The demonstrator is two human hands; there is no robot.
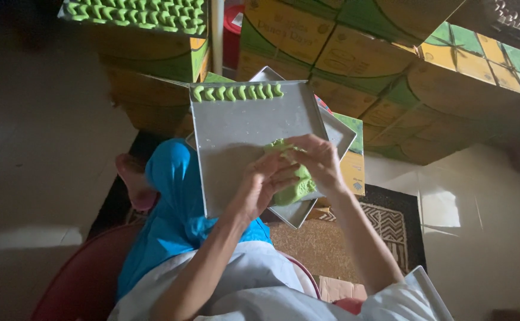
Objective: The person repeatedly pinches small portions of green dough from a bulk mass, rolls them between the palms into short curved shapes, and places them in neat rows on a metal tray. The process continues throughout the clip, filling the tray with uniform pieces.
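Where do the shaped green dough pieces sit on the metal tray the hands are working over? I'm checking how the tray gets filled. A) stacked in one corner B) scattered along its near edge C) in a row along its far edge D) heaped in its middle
C: the shaped green dough pieces form a single row along the far edge of the metal tray; the rest is bare.

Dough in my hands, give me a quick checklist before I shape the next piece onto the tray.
1. Dough held: ok, left hand and right hand both grip the green lump.
2. Tray has room: ok, only one row of pieces along its far edge.
3. Row evenly spaced: ok.
4. Tray steady: cannot tell, its support is hidden.
5. Second tray underneath is usable: cannot tell, mostly covered.
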